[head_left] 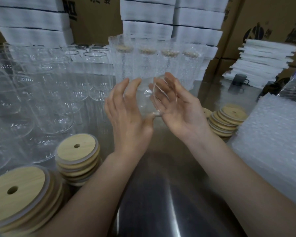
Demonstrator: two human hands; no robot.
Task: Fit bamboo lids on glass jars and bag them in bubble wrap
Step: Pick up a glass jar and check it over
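A clear glass jar (148, 98) lies tilted between my hands above the steel table, with no lid on it. My left hand (126, 113) cups its left side, thumb under the rim. My right hand (176, 106) holds the right side, palm turned up, fingers seen through the glass. Stacks of round bamboo lids with a centre hole stand near left (78, 149), at the bottom left corner (15, 190) and at right (227, 118). A pile of bubble wrap bags (273, 142) lies at the right.
Many empty glass jars (46, 93) crowd the table's left half. Several lidded jars in bubble wrap (154, 62) stand in a row behind my hands. White foam stacks (263, 60), cardboard boxes and a dark mug (240, 80) sit at the back. Bare steel table (161, 194) lies below my arms.
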